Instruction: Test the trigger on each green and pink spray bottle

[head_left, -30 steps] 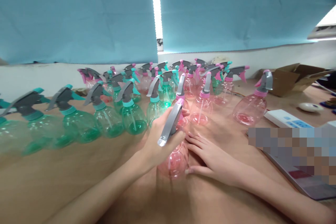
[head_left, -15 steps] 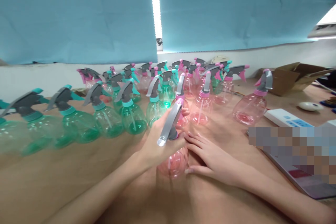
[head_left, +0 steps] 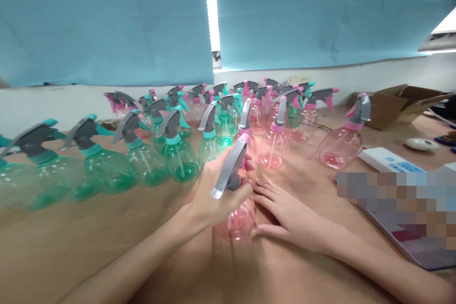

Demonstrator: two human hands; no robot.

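Head camera looks forward-down across the table (head_left: 85, 235).

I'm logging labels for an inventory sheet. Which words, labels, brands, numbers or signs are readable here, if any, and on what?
No text is readable.
White case: blue marks, too blurred to read.
Flat device: partly pixelated, no legible text.
Pink spray bottle in the left hand: no lettering visible.

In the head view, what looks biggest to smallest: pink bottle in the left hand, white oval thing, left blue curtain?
Left blue curtain
Pink bottle in the left hand, partly hidden
White oval thing
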